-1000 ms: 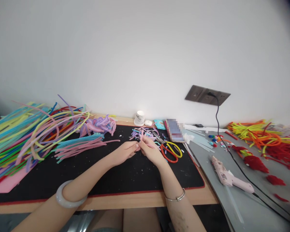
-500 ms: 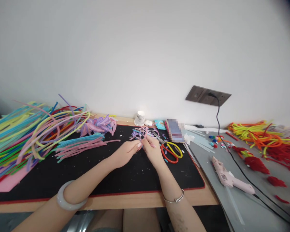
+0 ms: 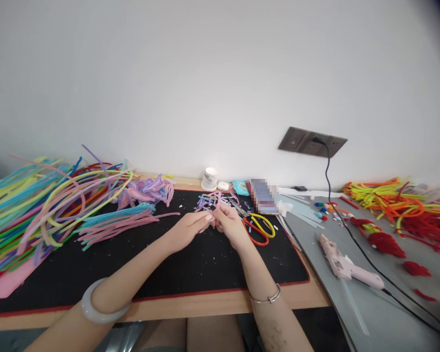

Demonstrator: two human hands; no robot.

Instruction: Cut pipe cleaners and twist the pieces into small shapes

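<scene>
My left hand (image 3: 188, 229) and my right hand (image 3: 229, 222) meet over the black mat (image 3: 190, 274), fingertips pinched together. Between them is a small pink fuzzy piece, mostly hidden by the fingers; a pink end sticks up beside my right fingers. Just behind the hands lies a pile of short purple, pink and blue stem pieces (image 3: 225, 199). Scissors with red and yellow handles (image 3: 255, 230) rest to the right of my right hand. Left of my hands are cut pink stems (image 3: 121, 228) and blue stems (image 3: 122, 213).
Many coloured stems (image 3: 58, 205) are heaped at left, beside purple-pink loops (image 3: 150, 189). A paper cup (image 3: 209, 179), white case (image 3: 223, 186) and phone (image 3: 263, 196) stand behind. At right are a pink glue gun (image 3: 346, 269), its black cable (image 3: 352, 237) and red fuzzy pieces (image 3: 386, 244).
The view has shifted slightly. Both hands stay together, with the fingers slightly repositioned around the pink piece, and its pink end now shows upright.
</scene>
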